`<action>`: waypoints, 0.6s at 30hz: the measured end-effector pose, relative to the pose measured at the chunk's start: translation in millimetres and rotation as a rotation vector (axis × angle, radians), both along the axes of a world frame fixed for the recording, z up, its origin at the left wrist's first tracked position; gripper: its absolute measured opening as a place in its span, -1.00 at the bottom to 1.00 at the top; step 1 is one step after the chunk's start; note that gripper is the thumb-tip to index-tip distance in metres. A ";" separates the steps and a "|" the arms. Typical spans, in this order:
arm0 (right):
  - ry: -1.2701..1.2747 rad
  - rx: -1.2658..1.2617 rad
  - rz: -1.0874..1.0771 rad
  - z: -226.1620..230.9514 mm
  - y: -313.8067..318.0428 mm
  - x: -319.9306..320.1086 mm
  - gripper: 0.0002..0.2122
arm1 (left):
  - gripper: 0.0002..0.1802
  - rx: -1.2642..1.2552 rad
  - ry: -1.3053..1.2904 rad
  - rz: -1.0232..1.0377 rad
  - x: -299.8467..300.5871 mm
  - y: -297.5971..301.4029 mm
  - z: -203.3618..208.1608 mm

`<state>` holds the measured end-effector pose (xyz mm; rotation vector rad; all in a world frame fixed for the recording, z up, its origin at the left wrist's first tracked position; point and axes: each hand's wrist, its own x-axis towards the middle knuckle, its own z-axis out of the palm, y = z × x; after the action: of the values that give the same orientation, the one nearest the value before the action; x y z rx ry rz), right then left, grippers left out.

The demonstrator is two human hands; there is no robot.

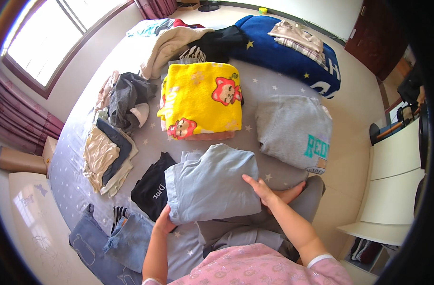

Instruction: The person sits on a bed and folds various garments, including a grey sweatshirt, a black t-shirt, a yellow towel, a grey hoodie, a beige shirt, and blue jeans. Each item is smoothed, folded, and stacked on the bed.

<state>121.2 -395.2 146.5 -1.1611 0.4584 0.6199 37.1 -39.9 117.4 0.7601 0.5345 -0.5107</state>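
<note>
The grip of the left hand [164,222] is found closed on the left edge of a folded light-blue garment [214,183]; its right edge is gripped by the right hand [263,190]. The garment is held over the legs [314,197], by the near edge of the bed [259,78]. In descending size, a navy blanket [269,45] is noted at the far right corner, a yellow blanket [200,102] mid-bed, a grey sweatshirt [286,123] by the right edge. For a sound fold, both ends should be held level and the layers squared before creasing. Fingers under the cloth are concealed; the garment's type cannot be determined, and a black garment [152,186] is partly obscured behind it.
</note>
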 end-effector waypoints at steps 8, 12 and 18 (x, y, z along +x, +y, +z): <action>-0.303 -0.386 -0.097 -4.7 30.8 22.8 -0.50 | -0.47 0.780 -0.237 0.021 59.7 -43.6 40.8; -0.413 -0.563 -0.248 -13.5 34.9 15.9 -0.49 | -0.59 0.832 -0.451 0.395 51.3 -48.9 30.2; -0.283 -0.522 -0.261 -43.6 37.5 21.9 -0.48 | -0.63 0.555 -0.075 0.219 49.5 -27.1 -35.5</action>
<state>143.1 -357.8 102.8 -1.6234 0.5327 0.0992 86.5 -67.0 81.9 1.2266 0.6902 -0.1227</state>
